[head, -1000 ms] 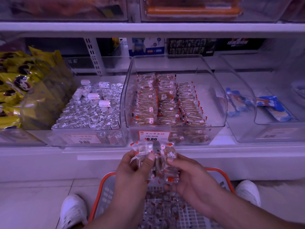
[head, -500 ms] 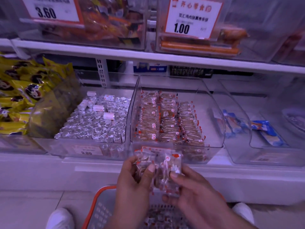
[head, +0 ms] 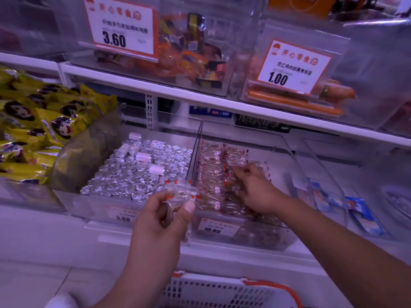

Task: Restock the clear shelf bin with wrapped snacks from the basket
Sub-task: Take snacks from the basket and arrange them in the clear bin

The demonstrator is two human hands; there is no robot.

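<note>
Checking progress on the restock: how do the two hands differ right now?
The left hand is held in front of the shelf, gripping a bunch of wrapped snacks; the right hand reaches inside the clear bin, its fingers on the snack rows. Whether the right holds a snack is unclear. Both hands are bare.

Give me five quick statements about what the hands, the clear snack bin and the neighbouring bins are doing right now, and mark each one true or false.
1. The left hand holds a bunch of clear-wrapped snacks with red corners. True.
2. The right hand is down in the white basket with orange rim. False: it reaches into the clear plastic shelf bin, over the snack rows.
3. The bin to the left holds silver foil-wrapped pieces. True.
4. The clear bin's front price label reads 3.60. False: it reads 10.80.
5. Yellow snack bags sit far left. True.
</note>
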